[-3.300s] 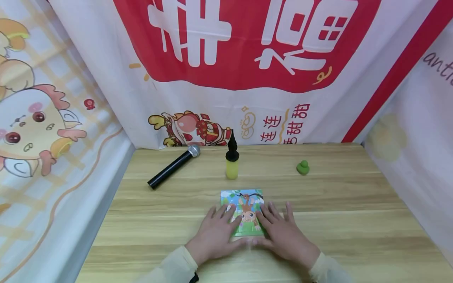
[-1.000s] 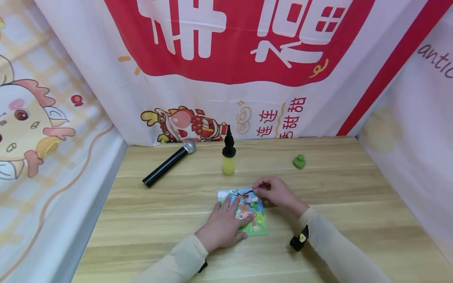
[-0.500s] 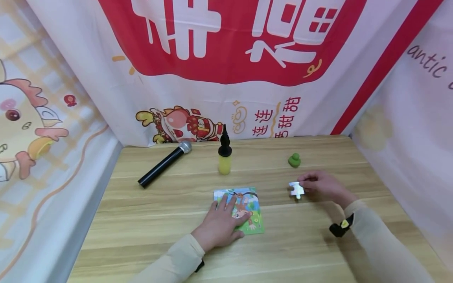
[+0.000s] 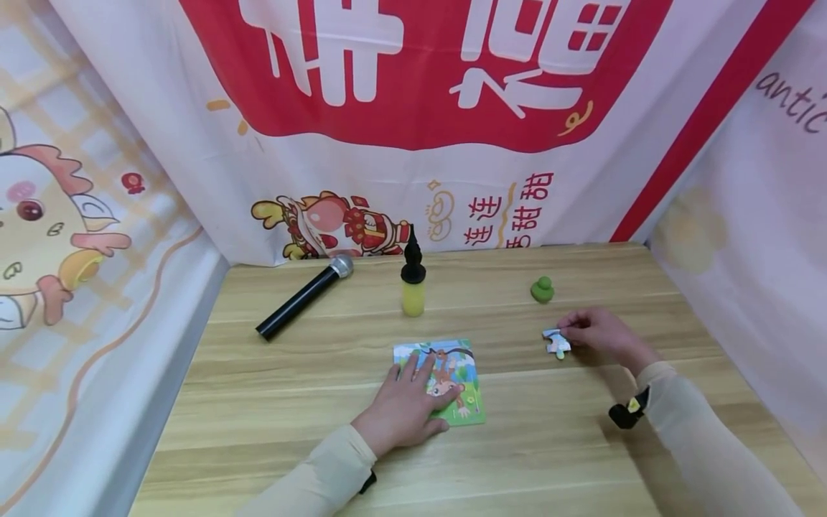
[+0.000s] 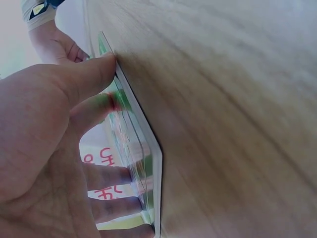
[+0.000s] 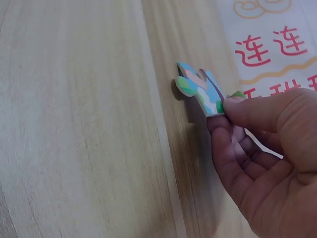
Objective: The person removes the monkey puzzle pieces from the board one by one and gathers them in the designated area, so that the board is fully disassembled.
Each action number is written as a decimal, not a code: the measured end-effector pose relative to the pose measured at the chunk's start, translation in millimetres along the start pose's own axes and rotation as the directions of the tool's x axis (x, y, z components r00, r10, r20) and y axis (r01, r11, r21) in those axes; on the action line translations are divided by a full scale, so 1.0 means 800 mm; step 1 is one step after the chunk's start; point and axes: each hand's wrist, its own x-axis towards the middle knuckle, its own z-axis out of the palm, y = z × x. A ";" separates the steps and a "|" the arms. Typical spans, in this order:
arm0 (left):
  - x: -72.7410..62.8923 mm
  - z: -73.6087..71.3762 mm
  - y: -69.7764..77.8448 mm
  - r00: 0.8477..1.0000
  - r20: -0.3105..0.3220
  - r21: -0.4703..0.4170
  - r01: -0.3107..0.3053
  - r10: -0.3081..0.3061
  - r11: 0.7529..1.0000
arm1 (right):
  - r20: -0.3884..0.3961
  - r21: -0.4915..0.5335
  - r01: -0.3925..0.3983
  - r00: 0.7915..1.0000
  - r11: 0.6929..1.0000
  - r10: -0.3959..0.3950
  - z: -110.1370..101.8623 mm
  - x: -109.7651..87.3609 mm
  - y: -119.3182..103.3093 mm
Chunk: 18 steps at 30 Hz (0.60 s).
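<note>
Blue and green, a puzzle piece (image 6: 200, 91) is pinched in the grip of the right hand (image 6: 267, 148), thumb above and fingers beneath, its held corner hidden; it is over the counter (image 4: 517, 445), well to the right of a puzzle (image 4: 447, 368). The left hand (image 4: 403, 406) lies across that puzzle with fingers spread, hiding much of its left side. The right forearm (image 4: 711, 445) slants in from the lower right, the left forearm (image 4: 316, 470) from the bottom, both cut off. Farther back are a green object (image 4: 542, 290), too small to identify, a yellow bottle (image 4: 413, 296) and a microphone (image 4: 300, 301).
</note>
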 end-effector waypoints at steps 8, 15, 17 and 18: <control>-0.001 -0.004 0.004 1.000 -0.003 -0.025 0.003 -0.003 1.000 | -0.012 -0.033 -0.006 1.000 0.999 0.006 -0.001 -0.007 -0.008; -0.001 -0.004 0.002 1.000 -0.010 -0.042 0.009 -0.010 0.999 | 0.030 0.120 -0.040 0.999 0.992 0.037 0.011 -0.012 -0.040; -0.001 -0.004 0.001 1.000 -0.007 -0.047 0.014 -0.014 0.999 | 0.071 0.159 -0.030 0.997 0.987 0.019 0.023 -0.011 -0.057; 0.000 -0.004 0.000 1.000 -0.004 -0.049 0.016 -0.016 0.999 | 0.093 0.175 -0.020 0.996 0.984 0.003 0.030 -0.010 -0.066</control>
